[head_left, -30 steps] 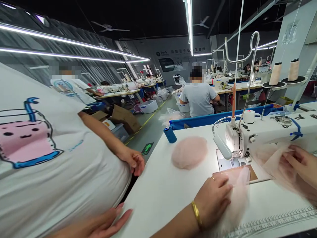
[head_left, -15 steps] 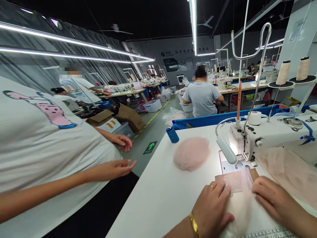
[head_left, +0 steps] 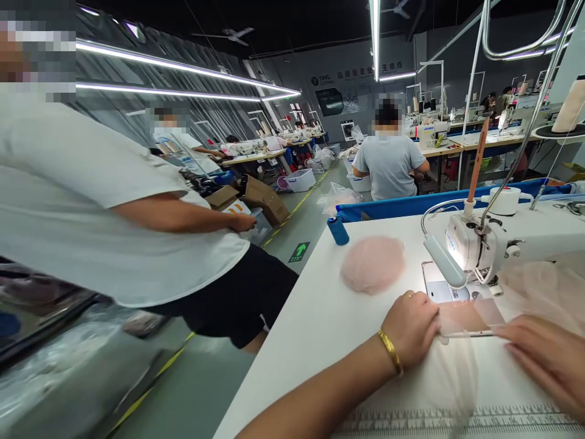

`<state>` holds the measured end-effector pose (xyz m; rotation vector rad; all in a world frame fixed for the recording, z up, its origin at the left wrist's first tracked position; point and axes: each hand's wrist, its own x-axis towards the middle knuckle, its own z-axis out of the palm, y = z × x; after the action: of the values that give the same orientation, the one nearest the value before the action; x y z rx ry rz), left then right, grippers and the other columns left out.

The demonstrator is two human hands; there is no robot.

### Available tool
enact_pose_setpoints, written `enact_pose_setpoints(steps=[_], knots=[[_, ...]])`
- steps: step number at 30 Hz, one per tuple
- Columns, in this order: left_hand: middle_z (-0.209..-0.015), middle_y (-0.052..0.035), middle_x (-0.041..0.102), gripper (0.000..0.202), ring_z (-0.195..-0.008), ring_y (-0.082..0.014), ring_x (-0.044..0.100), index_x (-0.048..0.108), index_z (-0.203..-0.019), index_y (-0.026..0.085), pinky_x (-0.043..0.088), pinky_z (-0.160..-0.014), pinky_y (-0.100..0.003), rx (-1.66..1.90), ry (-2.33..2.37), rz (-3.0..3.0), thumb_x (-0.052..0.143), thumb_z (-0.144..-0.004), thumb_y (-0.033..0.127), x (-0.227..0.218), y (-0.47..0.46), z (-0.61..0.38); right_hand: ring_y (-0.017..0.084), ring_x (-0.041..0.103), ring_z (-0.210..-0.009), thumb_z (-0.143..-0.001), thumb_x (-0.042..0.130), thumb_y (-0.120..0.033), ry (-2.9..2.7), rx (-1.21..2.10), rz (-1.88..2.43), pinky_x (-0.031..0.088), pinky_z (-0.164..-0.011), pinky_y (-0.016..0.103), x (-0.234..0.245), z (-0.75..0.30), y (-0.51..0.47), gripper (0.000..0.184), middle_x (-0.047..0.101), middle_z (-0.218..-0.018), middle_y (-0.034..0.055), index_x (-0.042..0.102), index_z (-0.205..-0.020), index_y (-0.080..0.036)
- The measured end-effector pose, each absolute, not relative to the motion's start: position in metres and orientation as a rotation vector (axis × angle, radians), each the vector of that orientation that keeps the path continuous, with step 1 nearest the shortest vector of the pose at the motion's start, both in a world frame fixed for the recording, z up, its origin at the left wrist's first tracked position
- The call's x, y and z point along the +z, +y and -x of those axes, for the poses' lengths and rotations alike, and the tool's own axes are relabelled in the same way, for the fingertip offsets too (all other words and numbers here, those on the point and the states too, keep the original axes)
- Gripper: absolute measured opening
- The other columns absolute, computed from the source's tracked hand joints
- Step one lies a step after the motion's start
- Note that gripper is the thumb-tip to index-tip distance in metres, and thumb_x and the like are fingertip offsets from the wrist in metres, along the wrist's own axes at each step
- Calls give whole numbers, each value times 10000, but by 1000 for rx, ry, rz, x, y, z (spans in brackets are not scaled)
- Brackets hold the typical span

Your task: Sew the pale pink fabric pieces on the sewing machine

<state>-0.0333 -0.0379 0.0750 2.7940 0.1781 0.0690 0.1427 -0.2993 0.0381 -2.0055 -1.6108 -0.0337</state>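
Sheer pale pink mesh fabric [head_left: 454,366] hangs over the white table just in front of the sewing machine [head_left: 470,241]. My left hand [head_left: 411,329], with a gold bracelet at the wrist, is closed on the fabric's left edge. At the right edge, my right hand [head_left: 546,353] pinches the fabric, its fingers slightly blurred. Between both hands a flat pinkish strip [head_left: 473,316] spans the machine's metal plate, close to the needle area. More sheer mesh [head_left: 546,283] lies under the machine arm. A rounded pink mesh piece [head_left: 373,264] rests beyond my left hand.
A blue thread spool [head_left: 338,231] stands at the table's far left corner. A ruler strip [head_left: 411,419] runs along the near edge. A person in a white shirt [head_left: 91,164] stands close on the left; another sits ahead [head_left: 388,161]. A thread cone [head_left: 571,107] stands right.
My view has swung left. Both hands have moved apart, spreading the fabric before the machine. The person at left has turned and drawn their arms away from the table.
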Motion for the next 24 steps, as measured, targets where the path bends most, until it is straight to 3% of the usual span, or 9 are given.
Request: enact_pose_setpoints(steps=[3, 5, 8, 14, 19, 24], knots=[[-1120, -101, 652, 109, -1036, -282, 580, 645, -953, 195, 491, -918, -402, 29, 250, -2738, 718, -905, 260, 66, -42, 19, 230, 735, -928, -1066, 518, -364, -1739, 352, 1966, 594, -778, 353, 42, -97, -250, 245, 750, -1062, 39, 629, -1280, -320], [-1062, -83, 634, 137, -1025, -275, 568, 599, -832, 203, 479, -907, -386, 49, 279, -2612, 736, -840, 210, 62, -42, 15, 221, 694, -824, -1053, 501, -338, -1784, 431, 1981, 530, -695, 339, 43, -89, -231, 154, 715, -935, 28, 636, -1082, -270], [-873, -30, 617, 236, -940, -239, 577, 488, -685, 206, 460, -880, -352, 108, 299, -2299, 689, -721, 86, 56, -37, 15, 188, 612, -748, -1077, 461, -368, -1763, 522, 1988, 432, -658, 314, 44, -99, -223, 304, 649, -847, 6, 515, -808, -238], [-790, 16, 673, 174, -660, -142, 588, 503, -839, 216, 448, -610, -245, 131, 417, -1979, 565, -726, 100, 47, -30, 15, 173, 529, -717, -1064, 499, -511, -1558, 689, 1981, 386, -644, 295, 56, -126, -219, 449, 591, -779, -8, 402, -725, -233], [-814, 18, 682, 227, -620, -114, 554, 563, -940, 200, 462, -594, -227, 168, 464, -1750, 582, -726, 124, 43, -33, 12, 205, 567, -741, -979, 625, -517, -1328, 632, 2072, 418, -661, 316, 47, -117, -210, 324, 601, -779, -31, 460, -851, -270], [-832, 18, 681, 282, -605, -106, 536, 606, -959, 195, 415, -547, -209, 165, 520, -1622, 650, -689, 128, 43, -33, 14, 224, 601, -751, -1021, 510, -488, -1263, 583, 2014, 478, -693, 353, 27, -110, -208, 205, 625, -833, -11, 514, -995, -286]])
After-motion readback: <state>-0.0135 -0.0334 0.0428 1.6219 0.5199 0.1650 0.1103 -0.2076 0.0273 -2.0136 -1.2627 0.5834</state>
